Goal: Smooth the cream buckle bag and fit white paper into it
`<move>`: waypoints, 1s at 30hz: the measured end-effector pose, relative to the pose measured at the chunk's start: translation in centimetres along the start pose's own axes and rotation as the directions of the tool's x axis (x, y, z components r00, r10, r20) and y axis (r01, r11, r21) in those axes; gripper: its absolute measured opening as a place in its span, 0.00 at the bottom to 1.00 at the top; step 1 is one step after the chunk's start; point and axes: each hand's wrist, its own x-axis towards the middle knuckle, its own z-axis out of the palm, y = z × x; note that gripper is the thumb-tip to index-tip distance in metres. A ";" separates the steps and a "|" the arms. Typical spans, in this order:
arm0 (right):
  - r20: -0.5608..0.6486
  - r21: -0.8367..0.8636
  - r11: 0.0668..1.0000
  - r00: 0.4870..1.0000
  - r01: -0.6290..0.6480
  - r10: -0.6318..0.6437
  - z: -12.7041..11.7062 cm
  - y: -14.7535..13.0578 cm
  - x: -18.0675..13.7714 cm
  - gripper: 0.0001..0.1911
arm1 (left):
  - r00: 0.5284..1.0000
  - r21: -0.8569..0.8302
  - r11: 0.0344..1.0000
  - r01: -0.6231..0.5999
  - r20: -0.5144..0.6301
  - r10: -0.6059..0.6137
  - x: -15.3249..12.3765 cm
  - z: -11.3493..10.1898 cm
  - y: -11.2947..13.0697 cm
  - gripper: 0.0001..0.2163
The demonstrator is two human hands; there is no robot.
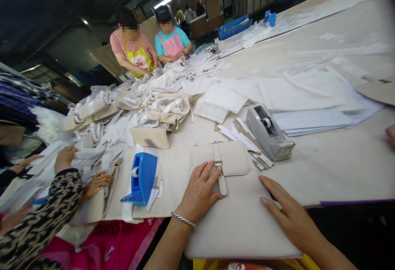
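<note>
A cream flap handbag (240, 224) lies at the table's front edge, close to my body. Its flap carries a strap (222, 185) with a metal buckle. My left hand (200, 187), with a twisted bracelet at the wrist, rests on the bag; its fingers lie across the flap by the buckle, the thumb beside the strap's tip. At the bag's right side, my right hand (284, 206) holds the edge between thumb and fingers. A small pale piece shows between them; I cannot make out what it is.
Left of the bag stands a blue tape dispenser (145, 177); a grey one (268, 132) is beyond it, near paper strips (240, 138). Another bag (154, 134) and heaped pieces lie farther back. A co-worker's patterned sleeve (52, 212) reaches in at left; two people work opposite.
</note>
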 end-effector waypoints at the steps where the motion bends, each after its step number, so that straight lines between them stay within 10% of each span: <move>1: 0.001 0.000 1.000 1.000 -0.008 0.008 -0.1 -0.1 0.0 0.24 | 1.000 0.003 1.000 -0.006 -0.006 0.006 0.2 0.0 -0.1 0.34; 30: 0.090 -0.090 0.995 0.995 0.042 -0.034 -0.9 -0.2 0.6 0.28 | 0.977 0.184 0.975 -0.123 -0.147 0.151 4.6 0.5 -1.3 0.19</move>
